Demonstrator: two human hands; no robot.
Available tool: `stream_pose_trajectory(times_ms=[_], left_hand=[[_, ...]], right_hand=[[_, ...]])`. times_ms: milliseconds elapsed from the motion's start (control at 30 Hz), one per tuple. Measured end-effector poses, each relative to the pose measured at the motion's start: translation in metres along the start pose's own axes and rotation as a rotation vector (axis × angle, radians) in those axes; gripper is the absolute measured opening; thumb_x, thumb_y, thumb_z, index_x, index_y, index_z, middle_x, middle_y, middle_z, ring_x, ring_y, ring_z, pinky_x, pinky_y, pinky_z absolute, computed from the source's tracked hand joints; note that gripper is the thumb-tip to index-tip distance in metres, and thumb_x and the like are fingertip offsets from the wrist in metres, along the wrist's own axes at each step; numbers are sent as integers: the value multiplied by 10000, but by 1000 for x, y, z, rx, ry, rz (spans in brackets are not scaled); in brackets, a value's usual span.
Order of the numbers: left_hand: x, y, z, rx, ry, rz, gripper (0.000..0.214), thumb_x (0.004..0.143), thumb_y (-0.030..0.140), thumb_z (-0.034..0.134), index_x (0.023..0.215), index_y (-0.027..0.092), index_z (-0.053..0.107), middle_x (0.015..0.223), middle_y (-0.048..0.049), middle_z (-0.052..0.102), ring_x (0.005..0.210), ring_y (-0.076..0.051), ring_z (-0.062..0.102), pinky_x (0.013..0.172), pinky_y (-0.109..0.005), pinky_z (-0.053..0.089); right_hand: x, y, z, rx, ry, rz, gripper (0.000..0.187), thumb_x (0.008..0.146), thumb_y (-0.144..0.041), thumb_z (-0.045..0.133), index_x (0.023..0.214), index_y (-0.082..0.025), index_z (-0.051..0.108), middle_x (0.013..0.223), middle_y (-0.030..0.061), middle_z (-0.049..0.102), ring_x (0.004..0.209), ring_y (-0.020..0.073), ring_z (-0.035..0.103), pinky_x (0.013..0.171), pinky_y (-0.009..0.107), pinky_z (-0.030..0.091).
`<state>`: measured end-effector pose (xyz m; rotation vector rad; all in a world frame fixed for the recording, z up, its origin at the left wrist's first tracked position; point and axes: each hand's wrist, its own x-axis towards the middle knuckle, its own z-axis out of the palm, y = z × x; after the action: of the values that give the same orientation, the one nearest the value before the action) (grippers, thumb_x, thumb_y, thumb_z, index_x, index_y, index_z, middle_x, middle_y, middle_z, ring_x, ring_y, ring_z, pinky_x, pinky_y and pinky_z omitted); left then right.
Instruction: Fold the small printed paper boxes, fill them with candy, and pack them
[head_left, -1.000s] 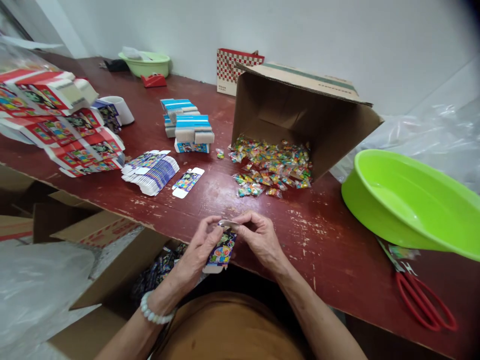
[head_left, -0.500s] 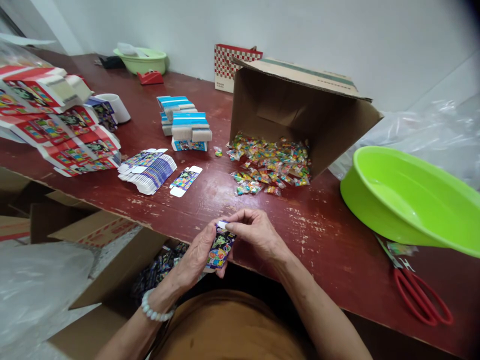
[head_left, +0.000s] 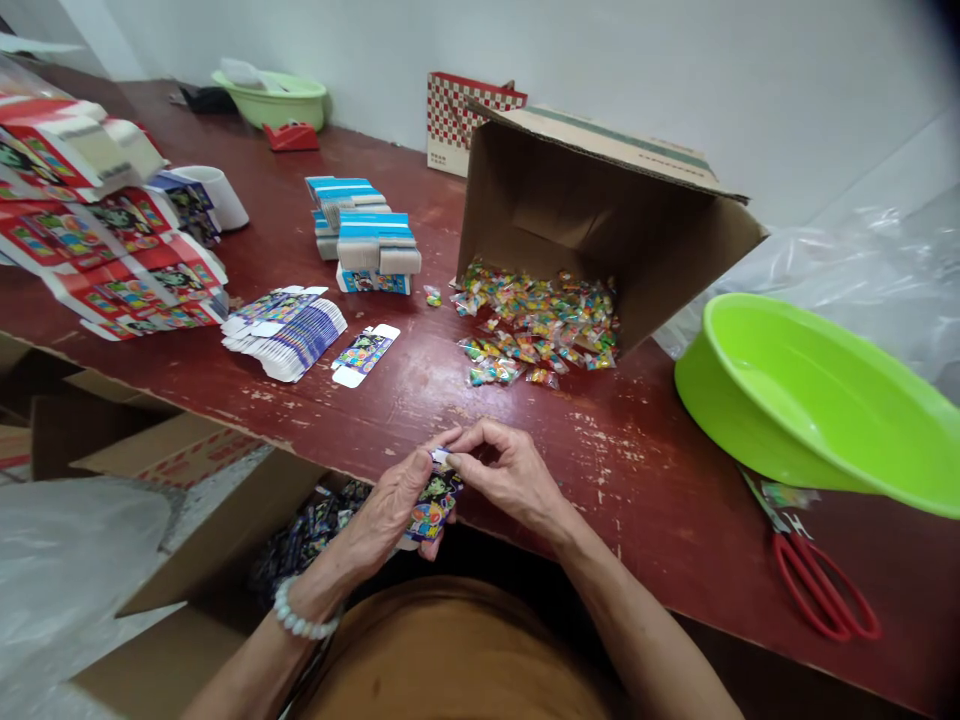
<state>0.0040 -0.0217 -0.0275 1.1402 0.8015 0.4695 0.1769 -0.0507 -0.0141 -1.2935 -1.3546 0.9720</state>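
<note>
A small printed candy box (head_left: 435, 505) with a dark cartoon front is held over the table's near edge. My left hand (head_left: 390, 510) wraps round it from the left, with fingertips showing below its right side. The thumb and finger of my right hand (head_left: 510, 475) pinch the white flap at the box's upper end. Beyond my hands, one flat box blank (head_left: 366, 354) lies on the table beside a fanned stack of purple box blanks (head_left: 289, 332). Wrapped candies (head_left: 540, 320) spill from a cardboard carton (head_left: 555, 205) lying on its side.
Bundles of red box blanks (head_left: 135, 265) and blue box blanks (head_left: 377, 245) stand at the left and back. A green basin (head_left: 795, 440) and red-handled scissors (head_left: 821, 585) are on the right. Below the table edge, an open carton (head_left: 217, 540) holds several dark packets.
The view has shifted slightly, so most things on the table sit a little further left. Both hands keep their hold on the candy box, with the right fingers still at its flap.
</note>
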Motion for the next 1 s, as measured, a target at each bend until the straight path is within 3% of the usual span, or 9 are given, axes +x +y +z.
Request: stream_pose_trajectory(times_ms=[100,233,300,500,667,800,900,1000], left_hand=[[-1,6,-5,43,-30,-4,703,949,619,357,1520,208,339,680,-22,651,434,-120,567,445,-232,462],[-3,8,-8,126,-49,-42,699,941,620,387,1505,208,382,680,-22,649,424,-106,559,435,-212,438],[-2,5,-7,66,-30,-58,711,943,625,372,1519,210,352,677,-23,653,412,-111,563,424,-217,445],[0,-4,-5,-81,11,-74,723,928,635,398,1524,230,335,664,-29,667,391,-122,572,394,-209,439],[2,-2,0,-182,63,-107,727,892,678,421,1483,254,403,625,-16,646,367,-148,578,350,-214,414],[5,2,7,-255,170,-44,638,877,637,504,1399,271,481,714,-12,677,373,-138,586,354,-222,450],[3,8,4,-403,195,-29,565,862,532,615,1340,258,490,806,-39,712,564,-186,694,517,-281,571],[1,15,-7,-517,231,-15,516,828,421,707,1266,235,509,876,-74,727,770,-250,738,680,-363,613]], right_hand=[[3,1,0,99,-36,24,115,796,-254,674,722,-173,640,747,11,698,626,115,582,622,245,453],[6,-3,-8,10,-196,-92,117,818,-223,668,715,-172,649,846,26,720,717,126,617,666,240,459],[6,-4,-12,-25,-241,-69,98,845,-236,650,774,-177,682,864,26,714,744,132,620,688,247,464],[3,0,-7,65,-162,9,123,863,-265,640,787,-177,679,824,19,671,733,134,590,731,277,471],[-5,3,0,8,-183,-57,141,917,-253,571,895,-183,692,973,63,665,929,171,621,877,328,476],[1,7,4,-101,-158,-112,150,912,-235,564,999,-195,680,1010,61,656,938,169,622,857,310,491],[25,16,-6,-281,-182,-124,222,953,-268,515,1102,-207,668,1066,61,680,987,176,619,899,318,477],[57,30,-21,-712,53,-93,329,966,-266,496,1267,-188,600,1271,123,628,1159,248,534,972,405,415]])
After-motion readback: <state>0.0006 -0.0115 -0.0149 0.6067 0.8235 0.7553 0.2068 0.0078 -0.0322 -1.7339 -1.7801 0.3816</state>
